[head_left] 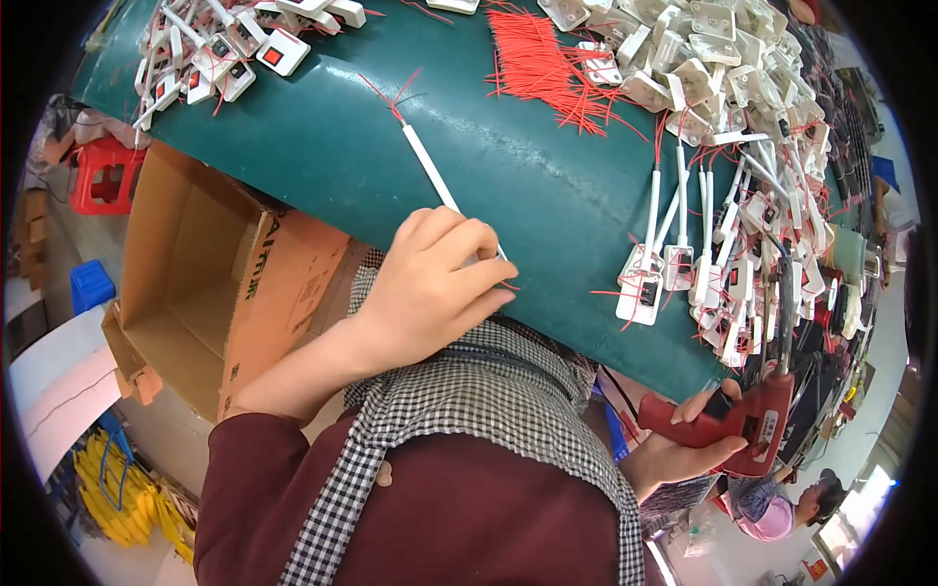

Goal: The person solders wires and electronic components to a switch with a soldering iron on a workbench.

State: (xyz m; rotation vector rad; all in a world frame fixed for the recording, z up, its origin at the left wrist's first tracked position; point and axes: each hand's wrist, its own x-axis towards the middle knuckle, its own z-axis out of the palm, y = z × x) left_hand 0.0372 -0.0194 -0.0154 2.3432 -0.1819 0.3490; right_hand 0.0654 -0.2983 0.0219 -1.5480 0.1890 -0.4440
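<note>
My left hand (430, 283) is closed around the near end of a white plastic part. The part's slim white stem (430, 168) points away across the green table, with two red wires splaying from its tip. My fingers hide the rest of it, though a bit of red wire shows by the fingertips. Off the table's right edge, my right hand (684, 454) grips a red soldering gun (767, 425) by its handle, its long dark barrel pointing up and away. Close to that barrel lie several white wired parts (641, 295) with slim stems and dark square inserts.
A bundle of cut red wires (535, 63) lies at the back of the green table (322, 146). White plastic housings (718, 49) are heaped at the far right, and finished-looking white pieces (220, 59) at the far left. An open cardboard box (191, 264) stands left, near a red stool (103, 176).
</note>
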